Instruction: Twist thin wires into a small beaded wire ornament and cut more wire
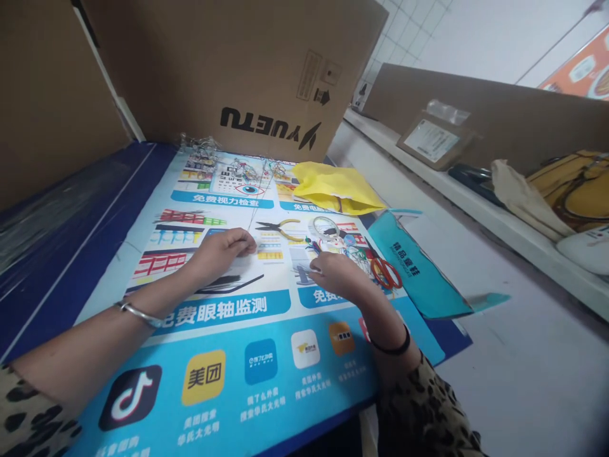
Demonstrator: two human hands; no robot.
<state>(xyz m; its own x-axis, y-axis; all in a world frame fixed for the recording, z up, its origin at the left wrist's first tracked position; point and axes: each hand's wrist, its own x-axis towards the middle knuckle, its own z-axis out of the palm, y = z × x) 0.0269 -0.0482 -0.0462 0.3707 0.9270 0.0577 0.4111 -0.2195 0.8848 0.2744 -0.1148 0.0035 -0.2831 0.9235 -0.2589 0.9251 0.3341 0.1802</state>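
My left hand (223,254) is closed in a pinch on a thin wire (254,206) that rises from its fingertips. To the right, my right hand (340,273) has its fingers curled together beside a small pile of coloured craft bits (356,247); what it holds, if anything, is too small to make out. Between and beyond the hands lie yellow-handled pliers (280,229). A roll of clear tape (323,227) lies beyond my right hand, and a red ring-shaped roll (386,273) is to its right.
A yellow bag (335,187) and tangled wires (200,147) lie at the back of the printed mat (266,324). A large cardboard box (228,70) stands behind. On the right are a teal bag (413,266) and a ledge holding a packet (431,139).
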